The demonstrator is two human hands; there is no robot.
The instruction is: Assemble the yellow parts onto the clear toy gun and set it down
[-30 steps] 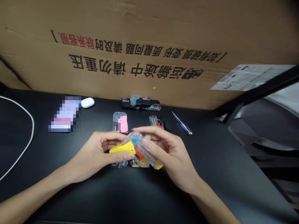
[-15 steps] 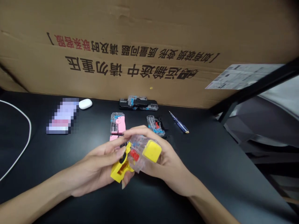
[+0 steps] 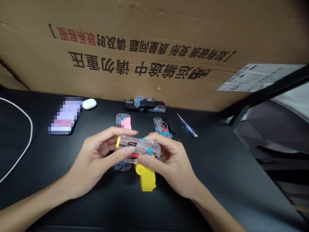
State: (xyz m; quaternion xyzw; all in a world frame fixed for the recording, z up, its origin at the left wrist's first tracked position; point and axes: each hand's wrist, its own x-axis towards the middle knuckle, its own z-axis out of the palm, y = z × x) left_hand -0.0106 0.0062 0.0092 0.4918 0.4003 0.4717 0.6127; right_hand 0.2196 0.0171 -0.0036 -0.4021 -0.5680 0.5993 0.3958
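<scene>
Black worktop (image 3: 217, 167), cardboard box (image 3: 145, 32) behind: left hand (image 3: 96, 158) and right hand (image 3: 173, 167), each grip pinching the clear toy pistol (image 3: 141, 149) held between them, yellow handle hanging below. Looks mid-inspection; turning it calls for steady fingers.

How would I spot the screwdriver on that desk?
Find the big cardboard box along the back of the black table. Near its lower right corner lies the screwdriver: the only slim stick with a blue handle, right of the clear toys.

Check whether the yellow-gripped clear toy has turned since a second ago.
Yes. The clear toy now lies along the cardboard box, yellow grip swung away from it.
</scene>
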